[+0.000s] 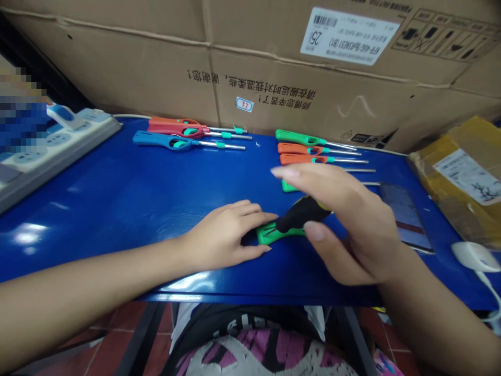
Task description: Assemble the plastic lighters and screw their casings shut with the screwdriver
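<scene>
My left hand (225, 237) rests on the blue table, with thumb and index finger around the butt end of a green long-necked lighter (268, 236) that lies flat. Over this lighter, my right hand (346, 224) holds a black-and-yellow screwdriver (301, 214) loosely at a slant, its lower end at the lighter's handle. The right index finger is stretched out and the thumb is near the screwdriver's handle. The rest of that grip and the lighter's front part are hidden by the hand.
Blue, red and orange lighters (168, 141) lie at the back left. Several more lighters (299, 150) lie in a row at the back right, before a large cardboard box (156, 68). A phone (409, 219), white mouse (475, 256), yellow-taped parcel (457, 183) and power strip (58, 149) flank the table.
</scene>
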`<act>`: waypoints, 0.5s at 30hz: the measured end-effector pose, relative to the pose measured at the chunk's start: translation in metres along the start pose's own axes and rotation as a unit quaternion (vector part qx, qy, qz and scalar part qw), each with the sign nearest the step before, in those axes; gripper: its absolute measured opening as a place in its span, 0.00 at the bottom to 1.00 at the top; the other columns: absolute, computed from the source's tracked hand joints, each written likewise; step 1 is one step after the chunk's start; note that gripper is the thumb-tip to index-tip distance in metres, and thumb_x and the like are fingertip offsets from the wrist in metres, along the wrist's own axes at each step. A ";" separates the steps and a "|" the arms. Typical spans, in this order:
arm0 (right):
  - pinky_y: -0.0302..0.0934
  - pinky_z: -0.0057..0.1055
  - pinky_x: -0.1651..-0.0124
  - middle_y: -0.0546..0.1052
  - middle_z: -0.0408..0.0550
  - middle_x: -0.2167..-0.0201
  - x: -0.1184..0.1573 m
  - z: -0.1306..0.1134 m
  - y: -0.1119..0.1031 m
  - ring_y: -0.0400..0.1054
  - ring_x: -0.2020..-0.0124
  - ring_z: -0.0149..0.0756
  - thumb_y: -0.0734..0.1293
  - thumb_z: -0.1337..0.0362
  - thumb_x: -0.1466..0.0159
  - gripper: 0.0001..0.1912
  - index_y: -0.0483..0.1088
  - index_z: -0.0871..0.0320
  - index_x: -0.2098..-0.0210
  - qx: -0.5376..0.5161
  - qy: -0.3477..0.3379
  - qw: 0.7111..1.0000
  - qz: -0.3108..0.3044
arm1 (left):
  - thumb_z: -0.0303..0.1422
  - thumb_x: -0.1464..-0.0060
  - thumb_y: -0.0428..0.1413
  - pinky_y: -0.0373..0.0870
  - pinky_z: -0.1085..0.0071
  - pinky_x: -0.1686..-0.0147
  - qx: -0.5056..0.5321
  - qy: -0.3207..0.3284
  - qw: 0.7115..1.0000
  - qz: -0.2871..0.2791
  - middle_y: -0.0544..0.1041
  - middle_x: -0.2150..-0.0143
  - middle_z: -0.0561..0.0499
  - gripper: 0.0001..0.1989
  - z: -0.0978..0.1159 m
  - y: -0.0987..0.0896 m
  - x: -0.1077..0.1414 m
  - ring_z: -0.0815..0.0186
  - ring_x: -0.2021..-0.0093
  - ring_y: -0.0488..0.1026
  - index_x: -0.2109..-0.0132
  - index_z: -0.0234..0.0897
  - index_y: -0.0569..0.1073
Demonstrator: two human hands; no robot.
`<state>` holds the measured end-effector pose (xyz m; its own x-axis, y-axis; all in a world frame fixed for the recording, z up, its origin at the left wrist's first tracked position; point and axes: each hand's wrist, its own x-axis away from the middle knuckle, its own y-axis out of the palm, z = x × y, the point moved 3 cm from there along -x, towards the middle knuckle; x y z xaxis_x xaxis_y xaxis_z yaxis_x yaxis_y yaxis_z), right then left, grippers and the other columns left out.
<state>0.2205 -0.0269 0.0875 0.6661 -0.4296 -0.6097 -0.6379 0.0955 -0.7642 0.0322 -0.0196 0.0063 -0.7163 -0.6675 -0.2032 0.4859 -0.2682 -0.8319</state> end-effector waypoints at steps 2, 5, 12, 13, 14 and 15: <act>0.71 0.37 0.46 0.77 0.52 0.44 0.000 0.001 -0.001 0.73 0.44 0.41 0.59 0.66 0.28 0.23 0.61 0.57 0.34 -0.034 0.009 0.999 -0.022 | 0.38 0.38 0.60 0.72 0.61 0.52 -0.005 -0.002 1.000 0.003 0.77 0.55 0.46 0.17 0.000 0.000 0.000 0.56 0.51 0.74 0.45 0.38 0.73; 0.73 0.31 0.58 0.81 0.46 0.61 -0.001 0.000 -0.003 0.78 0.61 0.36 0.66 0.62 0.31 0.17 0.69 0.54 0.43 0.011 0.002 1.000 0.007 | 0.38 0.38 0.60 0.72 0.63 0.53 -0.005 -0.003 1.000 0.007 0.77 0.55 0.47 0.17 0.000 0.002 0.000 0.57 0.52 0.74 0.45 0.39 0.73; 0.71 0.37 0.44 0.75 0.52 0.40 0.001 0.003 -0.003 0.72 0.41 0.42 0.58 0.63 0.28 0.23 0.62 0.57 0.35 -0.027 0.048 0.998 -0.032 | 0.37 0.39 0.61 0.72 0.64 0.55 -0.013 -0.003 1.000 0.012 0.77 0.56 0.47 0.16 0.001 0.000 0.000 0.57 0.53 0.74 0.47 0.39 0.74; 0.72 0.36 0.45 0.76 0.52 0.41 0.001 0.003 -0.004 0.73 0.43 0.41 0.58 0.64 0.28 0.23 0.62 0.57 0.34 -0.044 0.048 0.997 -0.038 | 0.37 0.40 0.61 0.72 0.64 0.55 -0.013 -0.005 1.000 0.015 0.77 0.55 0.47 0.16 0.001 0.000 0.000 0.57 0.53 0.74 0.47 0.38 0.74; 0.73 0.34 0.48 0.78 0.51 0.45 0.001 0.003 -0.004 0.76 0.47 0.39 0.59 0.64 0.28 0.22 0.63 0.56 0.36 -0.049 0.043 0.997 -0.035 | 0.37 0.40 0.61 0.72 0.64 0.55 -0.014 -0.006 1.000 0.018 0.77 0.56 0.47 0.16 0.001 0.000 0.000 0.57 0.53 0.74 0.47 0.38 0.74; 0.73 0.32 0.53 0.81 0.49 0.50 0.001 0.002 -0.003 0.78 0.53 0.37 0.61 0.63 0.28 0.20 0.66 0.55 0.39 -0.039 0.036 0.998 -0.024 | 0.37 0.40 0.61 0.72 0.64 0.55 -0.014 -0.007 1.000 0.019 0.77 0.56 0.48 0.16 0.001 0.000 0.000 0.57 0.53 0.74 0.47 0.38 0.74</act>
<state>0.2237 -0.0257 0.0891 0.6687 -0.4955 -0.5543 -0.6363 0.0043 -0.7715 0.0325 -0.0209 0.0069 -0.6907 -0.6860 -0.2287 0.4990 -0.2234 -0.8373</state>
